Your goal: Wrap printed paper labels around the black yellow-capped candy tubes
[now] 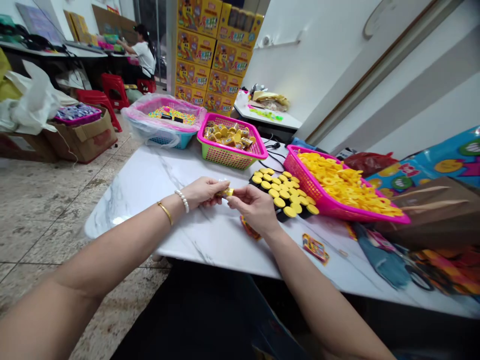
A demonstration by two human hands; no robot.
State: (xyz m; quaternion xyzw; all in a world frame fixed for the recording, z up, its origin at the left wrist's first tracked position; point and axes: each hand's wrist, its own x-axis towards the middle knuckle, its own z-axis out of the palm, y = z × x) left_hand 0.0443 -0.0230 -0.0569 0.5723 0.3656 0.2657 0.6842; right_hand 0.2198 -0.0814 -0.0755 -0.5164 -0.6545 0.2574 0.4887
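Note:
Over the middle of the white marbled table, my left hand is closed on a small yellow-labelled container. My right hand pinches the other end of it, so fingers hide much of its shape. Just beyond my right hand stand black containers with round yellow lids, grouped closely together. A colourful printed label lies on the table right of my right wrist. More printed pieces lie partly hidden beneath that hand.
A pink-and-green basket of yellow-labelled containers stands at the back. Beside it is a plastic-lined basket of colourful beads. To the right, a pink basket holds yellow plastic parts; scissors lie nearby. A person sits far left.

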